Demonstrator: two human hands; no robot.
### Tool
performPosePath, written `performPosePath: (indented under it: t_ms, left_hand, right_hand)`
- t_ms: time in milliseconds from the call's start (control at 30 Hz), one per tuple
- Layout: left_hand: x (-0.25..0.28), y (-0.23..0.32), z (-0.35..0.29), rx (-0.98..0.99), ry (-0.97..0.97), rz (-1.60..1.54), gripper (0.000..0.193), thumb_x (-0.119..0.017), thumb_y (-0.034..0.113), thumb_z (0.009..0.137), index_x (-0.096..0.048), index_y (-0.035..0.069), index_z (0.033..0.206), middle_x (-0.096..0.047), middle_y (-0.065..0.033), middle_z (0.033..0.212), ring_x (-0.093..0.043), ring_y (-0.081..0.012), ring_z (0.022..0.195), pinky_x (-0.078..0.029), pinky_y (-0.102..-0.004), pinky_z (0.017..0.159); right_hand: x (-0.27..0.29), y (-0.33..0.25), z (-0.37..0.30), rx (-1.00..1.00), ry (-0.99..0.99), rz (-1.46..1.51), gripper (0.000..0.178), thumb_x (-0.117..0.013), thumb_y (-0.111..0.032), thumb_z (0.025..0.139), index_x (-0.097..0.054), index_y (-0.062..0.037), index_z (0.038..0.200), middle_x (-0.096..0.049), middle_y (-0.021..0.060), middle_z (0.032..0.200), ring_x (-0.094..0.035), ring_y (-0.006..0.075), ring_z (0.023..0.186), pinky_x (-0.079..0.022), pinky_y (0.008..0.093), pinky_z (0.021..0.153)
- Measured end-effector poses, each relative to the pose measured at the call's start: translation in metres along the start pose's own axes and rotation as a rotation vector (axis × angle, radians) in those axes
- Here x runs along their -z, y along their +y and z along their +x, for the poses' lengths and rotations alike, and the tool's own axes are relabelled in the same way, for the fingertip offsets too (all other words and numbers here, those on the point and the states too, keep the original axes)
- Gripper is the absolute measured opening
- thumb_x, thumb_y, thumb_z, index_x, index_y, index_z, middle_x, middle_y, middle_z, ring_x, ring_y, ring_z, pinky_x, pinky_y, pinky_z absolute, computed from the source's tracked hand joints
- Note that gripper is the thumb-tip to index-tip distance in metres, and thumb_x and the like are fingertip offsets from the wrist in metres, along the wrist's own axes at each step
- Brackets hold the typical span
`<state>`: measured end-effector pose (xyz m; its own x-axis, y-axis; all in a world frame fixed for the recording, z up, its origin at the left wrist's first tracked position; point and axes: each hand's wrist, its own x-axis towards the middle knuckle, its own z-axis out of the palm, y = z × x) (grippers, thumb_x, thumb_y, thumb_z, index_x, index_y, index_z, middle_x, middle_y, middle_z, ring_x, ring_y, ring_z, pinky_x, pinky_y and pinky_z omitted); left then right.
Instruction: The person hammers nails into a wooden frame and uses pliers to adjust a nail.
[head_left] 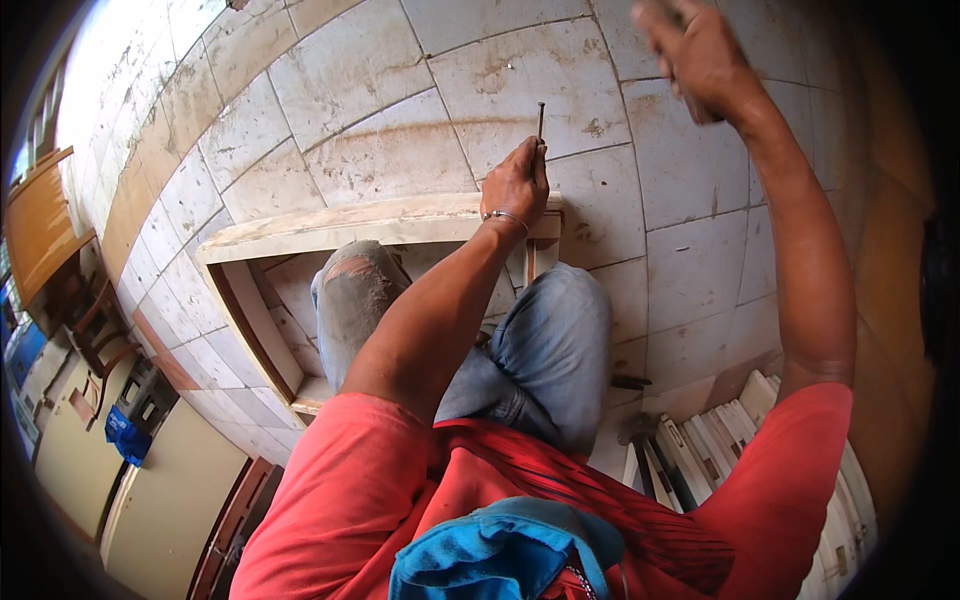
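Floor (690, 270) is worn, brown-stained pale tile; orange-brown wooden cabinet (45, 225) far left, white strips (735, 430) lower right. Pale straight-edged wooden frame (350, 218) lies on it by the knees; left hand (515, 185) grips thin dark metal rod (541, 116) near its far right corner, raised right hand (705, 70) wraps a blurred bar (697, 106).

Blur smears the right hand (712, 65) and its brownish elongated object (697, 108), the left hand (515, 187) hides the lower end of the thin dark metal rod (541, 116), and blue jeans (552, 335) cover much of the near edge of the pale wooden frame (350, 221).
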<state>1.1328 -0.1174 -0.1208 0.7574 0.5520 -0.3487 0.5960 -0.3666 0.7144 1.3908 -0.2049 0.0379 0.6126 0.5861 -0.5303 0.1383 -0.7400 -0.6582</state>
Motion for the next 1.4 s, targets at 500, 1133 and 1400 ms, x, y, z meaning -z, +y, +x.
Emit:
performPosePath:
  t_ms: [500, 1133, 1400]
  left_hand:
    - [0.003, 0.001, -0.002, 0.038, -0.108, 0.195, 0.035, -0.053, 0.036, 0.102, -0.069, 0.006, 0.092, -0.07, -0.0261, 0.085, -0.067, -0.0488, 0.084, -0.053, -0.0577, 0.077]
    - [0.103, -0.069, -0.003, 0.037, 0.016, 0.422, 0.05, -0.057, 0.058, 0.098, -0.077, 0.014, 0.106, -0.075, -0.0078, 0.098, -0.07, -0.0297, 0.1, -0.052, -0.0432, 0.091]
    - [0.099, -0.066, -0.002, 0.092, -0.041, 0.385, 0.05, -0.057, 0.06, 0.096, -0.076, 0.015, 0.109, -0.076, -0.0068, 0.1, -0.071, -0.029, 0.101, -0.054, -0.0418, 0.09]
  right_hand:
    - [-0.071, 0.063, -0.06, -0.107, -0.295, 0.443, 0.068, -0.075, -0.028, 0.091, -0.051, -0.0103, 0.152, -0.063, 0.004, 0.076, -0.059, 0.0106, 0.063, -0.052, 0.0302, 0.054]
    - [-0.179, 0.077, -0.005, -0.131, 0.379, 0.453, 0.064, -0.059, -0.051, 0.1, -0.06, 0.0033, 0.133, -0.069, 0.0248, 0.12, -0.065, 0.0304, 0.112, -0.052, 0.0437, 0.093]
    - [-0.224, 0.035, 0.041, -0.531, 0.263, 0.867, 0.048, -0.05, -0.042, 0.104, -0.058, -0.0028, 0.079, -0.048, 0.0044, 0.055, -0.045, 0.017, 0.042, -0.039, 0.0358, 0.044]
